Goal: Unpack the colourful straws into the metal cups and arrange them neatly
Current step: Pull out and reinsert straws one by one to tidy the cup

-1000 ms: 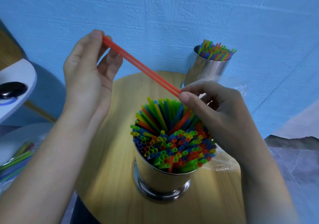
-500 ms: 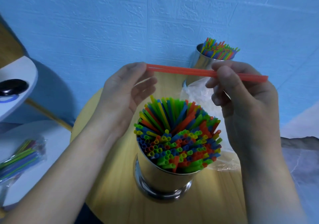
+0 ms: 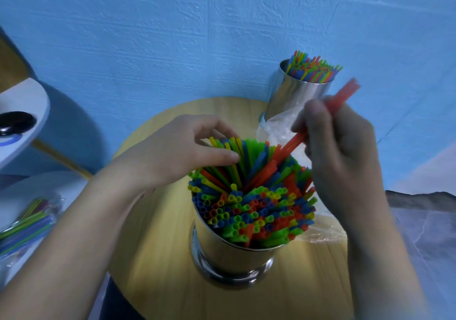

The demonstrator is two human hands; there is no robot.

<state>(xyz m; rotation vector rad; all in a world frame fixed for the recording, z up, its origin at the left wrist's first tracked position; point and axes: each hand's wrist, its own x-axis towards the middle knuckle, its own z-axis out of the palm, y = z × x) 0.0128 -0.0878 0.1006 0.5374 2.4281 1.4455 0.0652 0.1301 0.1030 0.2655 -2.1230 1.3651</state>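
At the centre of the frame, the near metal cup (image 3: 232, 253) is standing on the round wooden table (image 3: 153, 270), packed with colourful straws (image 3: 259, 211), open ends up. The right hand (image 3: 345, 161) is holding the red straws (image 3: 293, 142), blurred and too smeared to count, with its grip curled tight around their middle.

Their long axis is running diagonally. The free end is pointing to the upper right, towards the far cup (image 3: 296, 92). The lower end is dipping down-left into the fan of straws at the back of the near cup. So the cup's opening is lying below and left of the grip, in line with the straws.

The left hand (image 3: 177, 154) is resting at the upper left edge of the bundle. Its thumb is lying flat against the green straws and its grip is loose, closing on nothing visible. It is probably parting a gap.

Judgement: the right hand is the one placing. The next push needs to go along that diagonal, downwards, without buckling the straws.

A crumpled plastic bag (image 3: 276, 127) is lying between the cups.
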